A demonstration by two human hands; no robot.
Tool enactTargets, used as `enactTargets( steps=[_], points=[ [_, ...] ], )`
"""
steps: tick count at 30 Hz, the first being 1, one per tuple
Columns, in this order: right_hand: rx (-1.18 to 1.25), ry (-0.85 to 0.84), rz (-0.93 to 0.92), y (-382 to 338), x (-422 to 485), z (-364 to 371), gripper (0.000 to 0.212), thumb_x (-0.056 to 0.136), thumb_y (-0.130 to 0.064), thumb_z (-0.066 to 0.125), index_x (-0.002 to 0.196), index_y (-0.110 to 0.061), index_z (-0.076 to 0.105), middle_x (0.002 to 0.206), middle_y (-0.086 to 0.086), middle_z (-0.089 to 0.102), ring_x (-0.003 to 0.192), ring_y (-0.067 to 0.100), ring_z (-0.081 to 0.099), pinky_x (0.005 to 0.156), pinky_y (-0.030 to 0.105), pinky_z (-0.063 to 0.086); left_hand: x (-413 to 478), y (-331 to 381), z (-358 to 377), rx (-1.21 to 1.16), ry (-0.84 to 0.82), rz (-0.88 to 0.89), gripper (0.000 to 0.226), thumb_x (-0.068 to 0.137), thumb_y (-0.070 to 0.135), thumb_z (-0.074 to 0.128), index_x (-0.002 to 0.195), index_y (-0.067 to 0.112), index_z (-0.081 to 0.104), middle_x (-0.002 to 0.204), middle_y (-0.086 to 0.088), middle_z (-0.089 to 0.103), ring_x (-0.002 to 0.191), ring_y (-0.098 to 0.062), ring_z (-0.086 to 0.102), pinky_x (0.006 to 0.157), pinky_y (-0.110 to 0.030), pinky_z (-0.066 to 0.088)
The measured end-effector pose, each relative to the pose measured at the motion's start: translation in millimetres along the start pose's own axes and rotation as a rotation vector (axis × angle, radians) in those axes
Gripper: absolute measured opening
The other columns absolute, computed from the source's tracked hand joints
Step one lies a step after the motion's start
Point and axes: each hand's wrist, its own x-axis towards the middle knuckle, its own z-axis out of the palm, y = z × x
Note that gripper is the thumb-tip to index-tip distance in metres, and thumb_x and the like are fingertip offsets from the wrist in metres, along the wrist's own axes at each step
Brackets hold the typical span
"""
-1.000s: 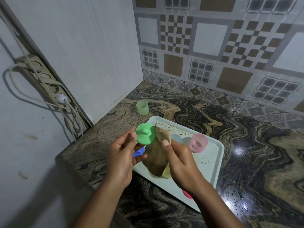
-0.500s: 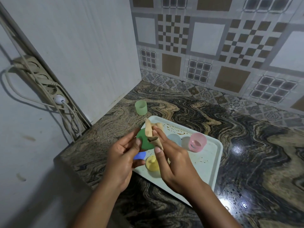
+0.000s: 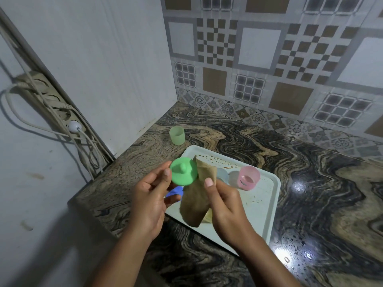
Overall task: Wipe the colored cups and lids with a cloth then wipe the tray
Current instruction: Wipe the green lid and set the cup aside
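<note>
The left hand [image 3: 150, 200] pinches a round green plastic lid [image 3: 183, 171]. The right hand [image 3: 224, 206] grips a tan cloth [image 3: 196, 200], at 3 o'clock beside the lid, over the white tray [image 3: 263, 206].

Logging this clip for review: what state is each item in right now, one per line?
green lid: held up in the left hand, knob facing the camera
cloth: gripped in the right hand, hanging down beside the lid
green cup: upright on the counter, off the tray
pink cup: tipped on its side on the tray
tray: flat on the counter, stained
</note>
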Motion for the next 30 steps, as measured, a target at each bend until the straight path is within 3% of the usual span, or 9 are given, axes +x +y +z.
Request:
enactTargets(
  steps=[4,11,13,15,18,21,24,27,30],
  points=[
    [0.007,-0.025,-0.019,-5,-6,3,0.046,0.107,-0.03,0.043,0.066,-0.009,0.048,0.055,-0.004,0.046,0.055,0.007,0.041,0.051,0.027,0.036,-5,0,3,0.04,-0.103,0.039,0.055,0.084,0.019,0.065,0.138,0.022,0.056,0.12,-0.004,0.073,0.109,-0.022,0.071,0.067,-0.034,0.061],
    [-0.181,0.106,-0.186,-2,-3,-5,0.04,0.105,-0.035,0.039,0.073,-0.014,0.052,0.066,-0.017,0.046,0.064,-0.004,0.043,0.064,0.02,0.035,-1,5,4,0.0,-0.04,0.051,0.052,0.079,0.015,0.069,0.131,0.015,0.06,0.111,-0.013,0.075,0.094,-0.022,0.075,0.059,-0.03,0.059],
    [-0.291,0.014,-0.294,-7,-4,0,0.03,0.105,-0.025,0.042,0.101,-0.013,0.07,0.097,-0.016,0.068,0.097,-0.007,0.062,0.084,0.018,0.046,-2,4,3,0.015,-0.062,0.052,0.049,0.08,0.016,0.067,0.129,0.017,0.062,0.11,-0.012,0.075,0.096,-0.02,0.075,0.061,-0.029,0.059],
    [-0.337,-0.101,-0.362,-8,-3,3,0.037,0.104,-0.017,0.044,0.135,-0.009,0.063,0.143,-0.001,0.06,0.138,0.009,0.052,0.108,0.026,0.046,-3,3,4,0.037,-0.104,0.041,0.048,0.081,0.017,0.066,0.129,0.018,0.062,0.112,-0.01,0.075,0.097,-0.019,0.074,0.064,-0.029,0.06],
    [-0.373,-0.113,-0.342,-3,3,1,0.043,0.104,-0.02,0.043,0.145,-0.008,0.055,0.155,0.006,0.048,0.145,0.011,0.044,0.115,0.031,0.042,-4,2,2,0.071,-0.142,0.024,0.048,0.082,0.019,0.064,0.13,0.021,0.063,0.112,-0.005,0.076,0.097,-0.015,0.073,0.06,-0.026,0.059],
    [-0.411,-0.055,-0.362,-4,12,-6,0.038,0.105,-0.013,0.048,0.14,-0.007,0.059,0.148,-0.002,0.052,0.138,0.0,0.049,0.113,0.016,0.038,-5,0,-2,0.104,-0.143,0.015,0.045,0.082,0.022,0.065,0.126,0.026,0.065,0.111,-0.002,0.076,0.098,-0.016,0.07,0.055,-0.024,0.055],
    [-0.469,-0.009,-0.346,-1,19,-13,0.028,0.103,-0.007,0.052,0.125,-0.01,0.069,0.105,-0.011,0.067,0.093,-0.01,0.061,0.09,-0.001,0.036,-5,-1,-3,0.095,-0.143,-0.025,0.042,0.082,0.024,0.065,0.124,0.025,0.067,0.109,-0.004,0.075,0.091,-0.015,0.07,0.052,-0.024,0.053],
    [-0.341,0.006,-0.086,3,22,-16,0.035,0.102,-0.036,0.046,0.075,-0.017,0.059,0.058,-0.017,0.044,0.055,0.0,0.041,0.058,0.021,0.034,-2,-1,-3,0.035,-0.085,-0.054,0.04,0.08,0.025,0.066,0.119,0.02,0.067,0.108,-0.008,0.074,0.081,-0.012,0.071,0.051,-0.023,0.053],
    [-0.047,0.01,0.099,7,17,-12,0.053,0.097,-0.051,0.046,0.067,-0.006,0.05,0.06,-0.009,0.044,0.06,0.007,0.042,0.053,0.035,0.034,1,-2,-4,0.034,-0.035,-0.037,0.032,0.079,0.028,0.068,0.111,0.024,0.073,0.114,-0.008,0.074,0.087,-0.015,0.071,0.054,-0.023,0.053]
  ],
)
